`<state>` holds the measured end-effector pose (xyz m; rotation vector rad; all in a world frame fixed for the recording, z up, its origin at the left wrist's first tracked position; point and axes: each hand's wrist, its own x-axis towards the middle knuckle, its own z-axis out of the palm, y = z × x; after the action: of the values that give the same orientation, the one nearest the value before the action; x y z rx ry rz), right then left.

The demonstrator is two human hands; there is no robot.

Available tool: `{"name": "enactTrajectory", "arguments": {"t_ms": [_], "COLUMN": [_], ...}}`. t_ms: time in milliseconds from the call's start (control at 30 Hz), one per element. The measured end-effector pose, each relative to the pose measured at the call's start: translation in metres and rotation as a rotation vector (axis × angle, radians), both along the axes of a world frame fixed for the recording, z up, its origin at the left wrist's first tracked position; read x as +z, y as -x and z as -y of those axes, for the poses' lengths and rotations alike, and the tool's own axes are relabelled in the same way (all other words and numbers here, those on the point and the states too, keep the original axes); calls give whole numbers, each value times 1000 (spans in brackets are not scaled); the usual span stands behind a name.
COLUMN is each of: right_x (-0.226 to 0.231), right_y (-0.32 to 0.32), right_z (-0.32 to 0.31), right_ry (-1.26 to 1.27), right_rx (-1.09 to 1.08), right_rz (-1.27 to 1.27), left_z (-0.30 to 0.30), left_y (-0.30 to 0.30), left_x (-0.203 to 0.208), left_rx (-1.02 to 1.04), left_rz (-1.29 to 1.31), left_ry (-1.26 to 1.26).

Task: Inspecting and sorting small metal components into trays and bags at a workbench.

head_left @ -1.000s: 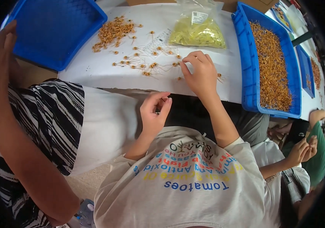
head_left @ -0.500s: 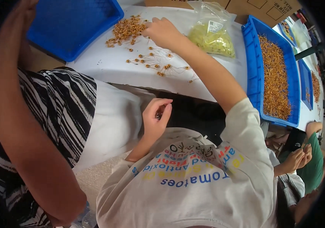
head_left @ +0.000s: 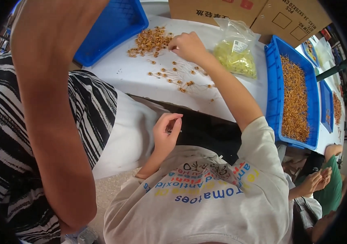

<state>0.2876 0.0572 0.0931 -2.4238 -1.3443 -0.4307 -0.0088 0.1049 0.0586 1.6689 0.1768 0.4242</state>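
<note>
My right hand (head_left: 189, 46) reaches across the white table to the right edge of a pile of small orange-brown parts with thin wire leads (head_left: 148, 41). Its fingers curl downward and close together; anything between the tips is hidden. Similar parts (head_left: 180, 83) lie scattered in front of the pile, their wires spread out. My left hand (head_left: 165, 134) is held low, off the table's near edge, thumb and fingers curled to meet. Something small and dark shows inside the curl, too small to name. Beside my right forearm stands a clear bag of yellow-green pieces (head_left: 236, 57).
A deep blue crate (head_left: 271, 87) full of orange-brown parts stands at the right. A blue tray (head_left: 120, 30) lies at the upper left, partly behind a co-worker's arm (head_left: 55, 122). Cardboard boxes (head_left: 218, 11) line the back. Another person's hands (head_left: 317, 181) show at lower right.
The whole view has shifted, so the table sits lower and further right in it. The co-worker's arm at left now covers more of the blue tray. My hands keep nearly the same poses.
</note>
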Motion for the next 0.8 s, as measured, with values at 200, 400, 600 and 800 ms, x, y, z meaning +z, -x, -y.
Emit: {"name": "enactTrajectory", "arguments": {"t_ms": [200,400,600,800], "right_x": [55,83,72,72], "right_y": [43,115,160,176], "right_z": [43,86,108,121], "right_ry": [-500,-840,-991,-1011], "right_rx": [141,234,306,336], "right_rz": [-867,-1189,-1214,-1141], "left_z": [0,11,31,41], "left_y": [-8,-28,-46,-42], "left_x": [6,45,77,79], "left_rx": [-47,-107,-236,-221], "left_rz": [49,46,212,147], "left_ry": [51,279,760,820]}}
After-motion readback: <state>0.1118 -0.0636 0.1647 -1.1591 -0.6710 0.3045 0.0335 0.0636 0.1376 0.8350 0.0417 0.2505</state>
